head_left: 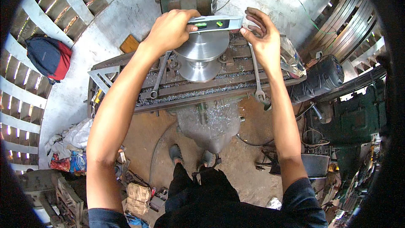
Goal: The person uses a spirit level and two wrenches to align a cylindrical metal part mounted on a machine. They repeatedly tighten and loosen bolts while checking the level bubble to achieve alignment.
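Observation:
My left hand (171, 31) grips the left end of a light grey spirit level (233, 23) with green vials, its thumb on the near face. The level lies across the top of a shiny, spool-shaped metal workpiece (202, 48) on the machine table (185, 104). My right hand (265, 42) is beside the level's right end, fingers apart and curved, thumb close to the tip; whether it touches I cannot tell. One wrench (160, 77) rests on the table left of the workpiece, another wrench (257, 74) to its right. Metal shavings are scattered between.
A drill bit (215, 1) hangs from the machine's spindle just behind the level. A triangular metal frame (102, 77) is at the table's left end. To the right are a dark motor (322, 78) and green machinery (354, 114). A backpack (48, 57) sits by the left wall.

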Available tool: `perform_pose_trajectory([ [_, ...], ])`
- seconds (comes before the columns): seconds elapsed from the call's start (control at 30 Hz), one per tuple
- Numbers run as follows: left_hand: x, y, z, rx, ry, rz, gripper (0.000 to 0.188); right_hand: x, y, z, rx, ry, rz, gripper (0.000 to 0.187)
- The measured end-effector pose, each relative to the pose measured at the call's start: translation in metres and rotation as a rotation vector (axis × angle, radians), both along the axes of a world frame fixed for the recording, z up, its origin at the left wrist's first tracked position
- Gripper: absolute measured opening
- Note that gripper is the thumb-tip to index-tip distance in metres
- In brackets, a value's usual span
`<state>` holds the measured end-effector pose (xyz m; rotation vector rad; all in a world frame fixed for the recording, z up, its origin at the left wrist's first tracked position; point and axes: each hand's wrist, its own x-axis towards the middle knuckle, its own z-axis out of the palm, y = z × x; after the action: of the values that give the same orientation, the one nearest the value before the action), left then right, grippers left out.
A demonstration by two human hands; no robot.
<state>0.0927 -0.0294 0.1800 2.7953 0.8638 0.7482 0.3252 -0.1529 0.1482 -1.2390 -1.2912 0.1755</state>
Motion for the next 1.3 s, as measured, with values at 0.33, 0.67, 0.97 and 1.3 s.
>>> perform_pose_trajectory([
  [0.33, -0.012, 0.002, -0.012, 0.073, -0.102, -0.04, 0.048, 0.032, 0.02, -0.029, -0.241, 0.148, 0.23, 0.068],
  [0.67, -0.141, -0.035, -0.049, -0.389, -0.433, 0.288, 0.053, 0.061, -0.069, -0.089, -0.297, 0.33, 0.056, 0.067],
  [0.97, -0.098, -0.008, -0.042, -0.418, -0.536, 0.18, 0.046, 0.033, -0.046, -0.06, -0.245, 0.277, 0.123, 0.057],
  [1.3, -0.078, -0.009, -0.048, -0.483, -0.591, 0.18, 0.048, 0.014, -0.021, -0.041, -0.27, 0.188, 0.162, 0.055],
])
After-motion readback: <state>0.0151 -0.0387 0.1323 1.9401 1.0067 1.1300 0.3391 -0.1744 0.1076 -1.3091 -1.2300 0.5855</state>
